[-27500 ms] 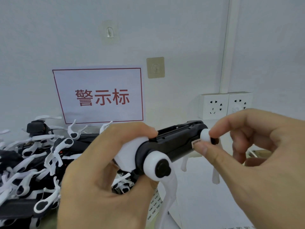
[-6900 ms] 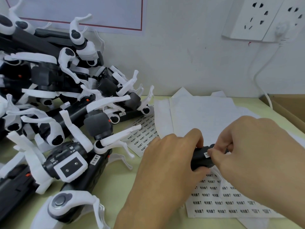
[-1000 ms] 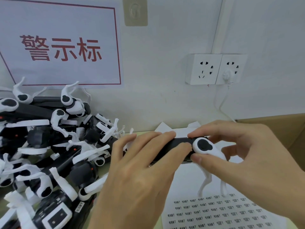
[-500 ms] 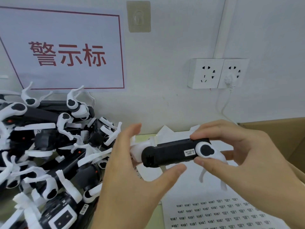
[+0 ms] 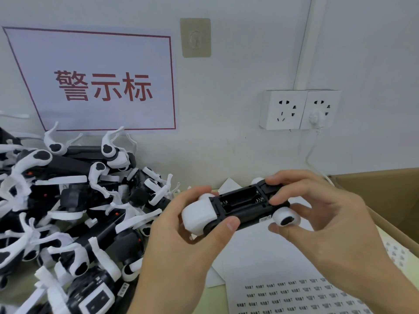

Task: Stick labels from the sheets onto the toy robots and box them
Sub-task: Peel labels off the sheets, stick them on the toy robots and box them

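toy robot, black body with white ends, held in the air above the table between both hands, in front of the wall. long axis near level, running left to right and tilted a little, the right end slightly farther from the camera. open battery bay faces up and toward the camera. white block end points left; the end with the white round joint with a black centre points right. a small white label sits on the near side of the body, close to the right end.

left hand: fingers curled round the white left end, thumb pressed on the near side of the black body, fingertips over the far edge.

right hand: fingers curled, grips the right end; upper fingers lie on top of the body beside the bay, thumb below the round joint.

label sheet: flat on the table below the hands, rows of small printed labels; plain white sheets lie beneath and behind it.

pile: many black-and-white toy robots heaped at left, white legs pointing in mixed directions.

box: brown cardboard, at right, its rim behind and beside the right hand.

wall: sign with red characters and red border; hook; double socket with a white plug and cable in the right unit.
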The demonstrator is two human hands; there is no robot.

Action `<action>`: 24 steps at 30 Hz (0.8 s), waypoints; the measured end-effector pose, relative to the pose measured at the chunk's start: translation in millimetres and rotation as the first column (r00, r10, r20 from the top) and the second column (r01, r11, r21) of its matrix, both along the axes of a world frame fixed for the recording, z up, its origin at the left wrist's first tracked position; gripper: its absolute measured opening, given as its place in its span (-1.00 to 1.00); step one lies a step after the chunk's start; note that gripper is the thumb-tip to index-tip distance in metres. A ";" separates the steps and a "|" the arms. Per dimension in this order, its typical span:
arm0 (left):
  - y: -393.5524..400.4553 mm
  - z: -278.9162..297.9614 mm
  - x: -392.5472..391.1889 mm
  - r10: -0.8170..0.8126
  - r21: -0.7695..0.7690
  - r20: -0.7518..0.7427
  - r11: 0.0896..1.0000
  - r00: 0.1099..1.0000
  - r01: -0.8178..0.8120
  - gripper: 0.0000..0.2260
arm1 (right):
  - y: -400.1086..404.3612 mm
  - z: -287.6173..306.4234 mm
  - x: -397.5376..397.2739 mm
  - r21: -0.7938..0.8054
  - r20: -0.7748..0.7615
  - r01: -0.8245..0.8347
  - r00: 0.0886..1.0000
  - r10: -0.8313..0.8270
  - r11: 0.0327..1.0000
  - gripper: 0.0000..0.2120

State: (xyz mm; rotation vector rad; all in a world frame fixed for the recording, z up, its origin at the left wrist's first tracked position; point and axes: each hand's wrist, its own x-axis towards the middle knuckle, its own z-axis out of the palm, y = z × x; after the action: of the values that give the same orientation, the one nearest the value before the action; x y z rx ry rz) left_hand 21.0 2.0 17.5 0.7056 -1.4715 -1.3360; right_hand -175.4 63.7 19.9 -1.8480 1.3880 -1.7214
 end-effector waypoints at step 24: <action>-1.1 0.7 -6.5 0.081 0.111 -0.060 0.991 0.995 -0.074 -0.72 | 10.5 14.4 7.4 0.077 0.023 0.064 0.998 -0.066 0.995 -0.61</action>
State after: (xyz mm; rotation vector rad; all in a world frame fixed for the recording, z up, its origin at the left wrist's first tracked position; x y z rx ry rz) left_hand 14.4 0.8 18.2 0.7748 -1.3152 -1.3743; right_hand -168.0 74.2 34.3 -1.7530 1.4983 -1.6914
